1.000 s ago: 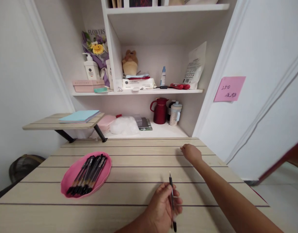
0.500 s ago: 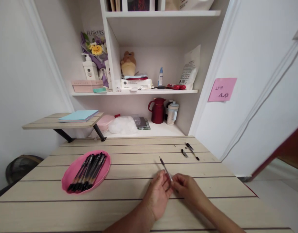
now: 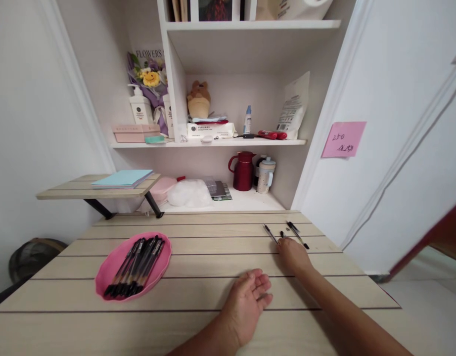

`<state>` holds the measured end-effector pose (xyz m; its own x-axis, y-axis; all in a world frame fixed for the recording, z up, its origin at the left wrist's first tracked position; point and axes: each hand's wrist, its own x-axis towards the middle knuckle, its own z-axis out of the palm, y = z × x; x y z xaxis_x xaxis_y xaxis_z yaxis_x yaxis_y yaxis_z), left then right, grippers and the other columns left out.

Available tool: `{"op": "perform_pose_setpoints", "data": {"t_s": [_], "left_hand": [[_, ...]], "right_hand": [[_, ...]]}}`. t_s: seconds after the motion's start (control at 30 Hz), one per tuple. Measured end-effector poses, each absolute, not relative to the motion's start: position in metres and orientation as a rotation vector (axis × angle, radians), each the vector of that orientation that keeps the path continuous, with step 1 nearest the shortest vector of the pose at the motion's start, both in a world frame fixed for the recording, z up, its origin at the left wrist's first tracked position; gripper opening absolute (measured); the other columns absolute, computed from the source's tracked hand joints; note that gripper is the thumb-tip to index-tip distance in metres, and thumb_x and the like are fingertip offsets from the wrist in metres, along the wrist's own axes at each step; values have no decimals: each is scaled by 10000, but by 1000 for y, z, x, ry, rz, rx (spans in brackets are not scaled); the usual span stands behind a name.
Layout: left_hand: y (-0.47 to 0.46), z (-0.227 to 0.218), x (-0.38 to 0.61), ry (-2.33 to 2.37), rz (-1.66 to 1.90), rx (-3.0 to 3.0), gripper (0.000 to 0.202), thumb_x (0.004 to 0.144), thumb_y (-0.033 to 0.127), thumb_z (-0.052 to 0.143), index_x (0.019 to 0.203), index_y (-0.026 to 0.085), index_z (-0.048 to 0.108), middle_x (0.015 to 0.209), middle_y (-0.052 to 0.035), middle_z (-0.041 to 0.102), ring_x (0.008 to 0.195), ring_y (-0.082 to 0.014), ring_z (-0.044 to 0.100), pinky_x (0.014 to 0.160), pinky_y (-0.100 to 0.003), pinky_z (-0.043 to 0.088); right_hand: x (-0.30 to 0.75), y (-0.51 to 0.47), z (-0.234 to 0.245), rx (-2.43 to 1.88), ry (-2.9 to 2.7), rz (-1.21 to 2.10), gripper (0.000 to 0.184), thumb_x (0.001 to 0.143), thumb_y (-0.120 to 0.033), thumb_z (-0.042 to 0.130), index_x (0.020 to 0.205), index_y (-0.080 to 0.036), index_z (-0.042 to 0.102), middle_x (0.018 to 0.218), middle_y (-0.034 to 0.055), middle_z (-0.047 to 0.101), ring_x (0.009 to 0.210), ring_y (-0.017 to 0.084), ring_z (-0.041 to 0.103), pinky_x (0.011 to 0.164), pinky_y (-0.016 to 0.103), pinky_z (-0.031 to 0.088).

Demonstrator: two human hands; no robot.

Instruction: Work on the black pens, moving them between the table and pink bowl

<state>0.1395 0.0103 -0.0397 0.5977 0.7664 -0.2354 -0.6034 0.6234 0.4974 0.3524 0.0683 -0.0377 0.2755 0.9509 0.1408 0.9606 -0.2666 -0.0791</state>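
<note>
A pale slatted wooden table (image 3: 198, 291) stood before white alcove shelves, where a red jug (image 3: 244, 170) sat on the lowest level. On the table's left lay a pink tray (image 3: 115, 254) with a row of black pens (image 3: 135, 267), all whole. The left hand (image 3: 250, 299) rested palm up near the middle, fingers spread and empty. The right hand (image 3: 293, 254) reached to the far right corner, its fingertips at the near end of a thin refill (image 3: 270, 233); whether they pinched it could not be told. Just beside lay a small dark piece (image 3: 282, 234) and a pen barrel (image 3: 297, 235). By that layout, one pen seemed dismantled and the trayful not yet touched, so the work looked barely begun.
</note>
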Motion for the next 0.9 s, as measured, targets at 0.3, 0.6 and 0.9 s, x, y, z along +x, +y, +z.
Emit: {"op": "perform_pose_setpoints", "data": {"t_s": [0.3,0.6,0.9], "left_hand": [[10,-40,139,437,821,388,233,745,281,568,927,136,576,985,-122,580,954,-222,527,840,-370,359],[11,-41,140,442,820,378,218,735,274,583,904,136,588,973,-122,587,946,-227,535,833,-374,365],[10,-41,141,438,824,408,229,727,271,589,913,137,592,964,-122,593,937,-224,540,826,-370,365]], "right_hand": [[355,79,-45,-2414,-1800,-118,229,825,-155,399,854,-95,618,924,172,634,856,217,606,705,282,402],[352,75,-46,-2441,-1715,-142,285,840,-227,370,837,-90,619,923,184,618,839,221,605,710,303,401],[348,65,-47,-2441,-1671,-185,280,842,-247,371,998,-84,536,952,182,594,796,215,610,656,293,408]]}}
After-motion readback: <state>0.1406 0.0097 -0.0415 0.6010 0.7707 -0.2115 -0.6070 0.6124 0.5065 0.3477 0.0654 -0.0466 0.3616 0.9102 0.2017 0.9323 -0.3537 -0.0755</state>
